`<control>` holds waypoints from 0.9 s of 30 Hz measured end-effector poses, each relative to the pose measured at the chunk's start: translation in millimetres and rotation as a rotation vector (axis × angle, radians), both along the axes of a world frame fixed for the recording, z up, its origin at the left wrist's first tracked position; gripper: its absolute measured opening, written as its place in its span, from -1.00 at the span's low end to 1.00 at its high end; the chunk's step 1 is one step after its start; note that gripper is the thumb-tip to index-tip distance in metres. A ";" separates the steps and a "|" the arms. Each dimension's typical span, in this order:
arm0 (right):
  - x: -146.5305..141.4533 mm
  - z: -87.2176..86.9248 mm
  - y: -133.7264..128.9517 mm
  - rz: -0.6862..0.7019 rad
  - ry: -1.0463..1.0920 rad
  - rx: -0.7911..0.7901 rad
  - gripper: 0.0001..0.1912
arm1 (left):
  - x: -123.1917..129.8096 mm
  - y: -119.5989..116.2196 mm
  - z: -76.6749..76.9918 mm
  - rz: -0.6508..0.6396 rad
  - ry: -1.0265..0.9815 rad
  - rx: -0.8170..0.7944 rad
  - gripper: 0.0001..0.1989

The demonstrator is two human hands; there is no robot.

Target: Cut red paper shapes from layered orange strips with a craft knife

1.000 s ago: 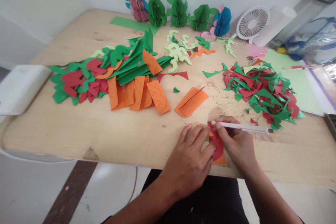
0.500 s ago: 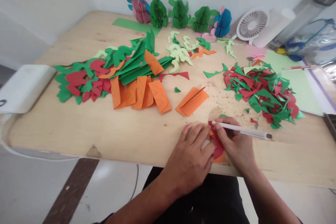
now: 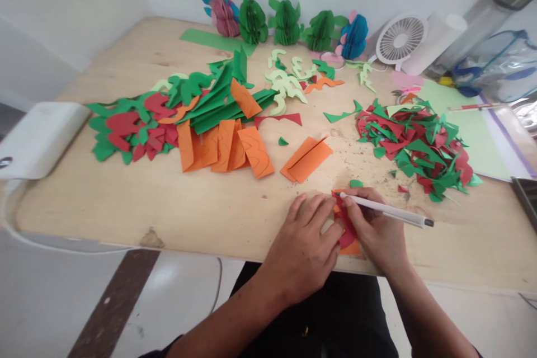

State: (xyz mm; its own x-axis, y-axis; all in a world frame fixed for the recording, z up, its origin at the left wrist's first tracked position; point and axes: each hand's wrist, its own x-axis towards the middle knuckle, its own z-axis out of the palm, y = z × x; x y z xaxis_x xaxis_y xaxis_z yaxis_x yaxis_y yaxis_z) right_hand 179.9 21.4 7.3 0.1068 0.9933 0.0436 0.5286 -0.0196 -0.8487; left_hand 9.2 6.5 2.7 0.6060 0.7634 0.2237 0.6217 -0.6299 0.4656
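My left hand [image 3: 300,249] lies with its fingers stretched out over a red paper cutout [image 3: 347,232], holding it down by pressure. Beneath the cutout, part of an orange paper piece [image 3: 351,248] shows at the table's front edge. A white pen [image 3: 388,210] is pinched in my right hand [image 3: 380,232], its tip touching the top of the red cutout. Much of both papers is hidden under my hands. A folded orange paper [image 3: 307,159] lies just beyond my fingers, and a small green scrap [image 3: 356,183] sits near the pen tip.
Paper scraps [image 3: 419,145] are heaped at the right. Orange folded papers [image 3: 224,145] with drawn curves, green strips [image 3: 226,100] and red cutouts [image 3: 121,121] lie at the left. A white box [image 3: 39,137], a small fan [image 3: 401,39] and honeycomb paper figures [image 3: 286,21] stand around.
The view has shifted very slightly. The pen tip has moved a little along the top edge of the red cutout; my left hand stays pressed in place.
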 end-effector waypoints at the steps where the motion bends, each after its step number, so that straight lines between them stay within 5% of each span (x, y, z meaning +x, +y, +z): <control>1: 0.6 -0.1 -1.0 -0.003 -0.012 0.001 -0.81 | 0.0 0.0 -0.1 0.001 0.001 0.000 -0.72; 27: 3.1 6.8 -24.1 -0.042 -0.271 0.128 -0.83 | 1.4 -0.1 0.5 0.010 -0.012 0.036 -0.69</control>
